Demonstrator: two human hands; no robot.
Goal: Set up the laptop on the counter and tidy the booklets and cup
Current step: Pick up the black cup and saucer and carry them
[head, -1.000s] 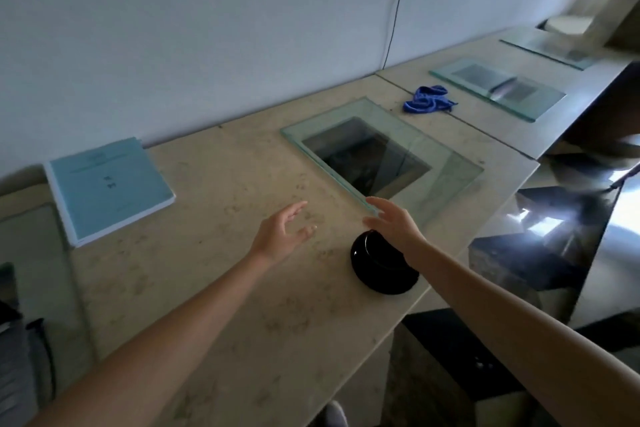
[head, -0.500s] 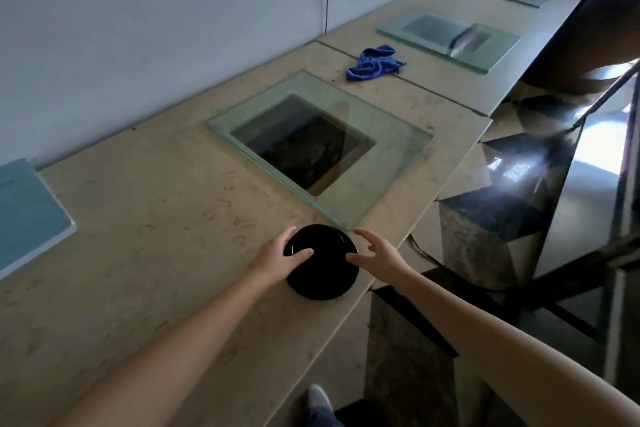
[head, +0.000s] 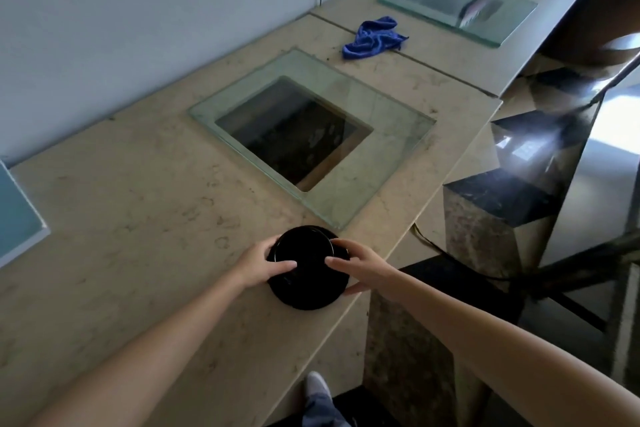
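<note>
Black and glossy, the cup (head: 304,253) sits on a round black saucer (head: 308,291) close to the front edge of the stone surface (head: 138,218), just in front of a glass panel (head: 381,135) set into it. Both hands close on it from either side: the left hand (head: 261,263) curls its fingers (head: 284,265) against the cup's left flank, and the right hand (head: 360,265) presses the right flank, with its thumb seemingly under the saucer's rim. A steady lift probably means keeping cup and saucer level and together, drawing them away from the edge. Farther left, a pale blue booklet (head: 17,218) lies flat, partly out of view. A blue cloth (head: 372,38) lies crumpled beyond the glass. No laptop is visible.
</note>
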